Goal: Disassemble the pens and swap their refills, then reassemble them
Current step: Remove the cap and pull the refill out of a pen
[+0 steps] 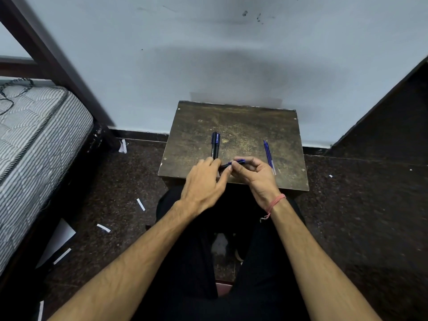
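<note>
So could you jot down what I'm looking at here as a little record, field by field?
Setting: a person seated at a small dark wooden table against a pale wall
Left hand: gripping one end of a dark pen
Right hand: pinching the other end of the same pen
On table, left: a black and blue pen body, lying untouched
On table, right: two thin blue refills, side by side
Right wrist: a pink thread band
Floor: scattered white paper strips
Beside: a striped mattress
</note>
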